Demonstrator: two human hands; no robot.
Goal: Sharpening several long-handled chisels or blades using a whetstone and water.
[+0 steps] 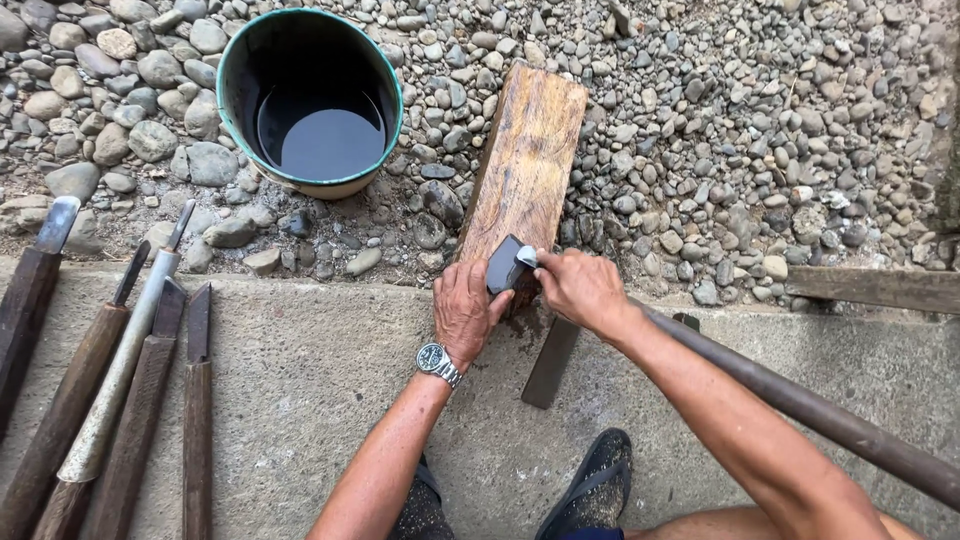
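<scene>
At the near end of the wooden block (523, 170), head view: left hand (466, 312) presses a dark blade (504, 264) flat; right hand (580, 288) pinches a small grey stone (526, 256) against it. Bucket of water (311, 100) stands on gravel; wooden-handled tools (120, 380) lie left.

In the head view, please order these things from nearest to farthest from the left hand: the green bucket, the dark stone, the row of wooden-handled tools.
1. Dark stone: touching the left hand, on the wooden block.
2. Green bucket: up and to the left, on the pebbles.
3. Wooden-handled tools: far left, on the concrete.
</scene>
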